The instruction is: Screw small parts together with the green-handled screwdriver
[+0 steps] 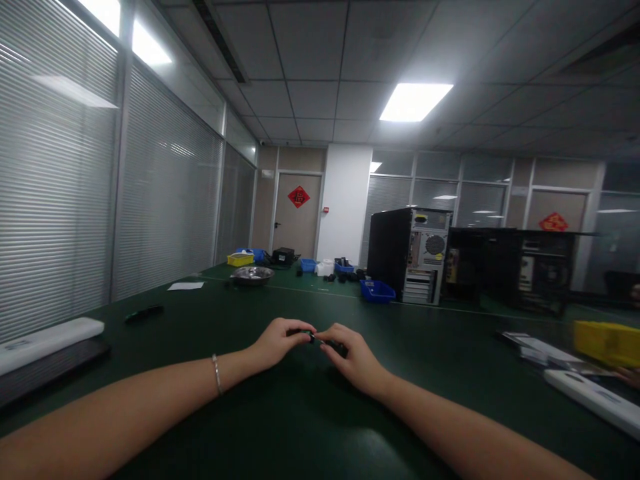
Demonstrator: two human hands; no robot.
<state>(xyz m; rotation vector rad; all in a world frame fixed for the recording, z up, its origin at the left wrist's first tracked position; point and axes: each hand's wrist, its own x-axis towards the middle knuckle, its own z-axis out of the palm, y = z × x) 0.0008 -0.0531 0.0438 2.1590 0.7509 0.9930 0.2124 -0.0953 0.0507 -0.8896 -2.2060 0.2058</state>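
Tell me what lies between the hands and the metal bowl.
Head view: only bare green table lies between the hands and the metal bowl.

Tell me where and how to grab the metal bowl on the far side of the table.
Take the metal bowl by its near rim, coming from above and the front. It sits upright and shallow on the green table, the rim flared and exposed, with clear space before it.

Small part lost between the fingers

The dark piece pinched between left hand and right hand is too small to identify; the yellow bin at the tabletop's right edge is blurred and cut off.
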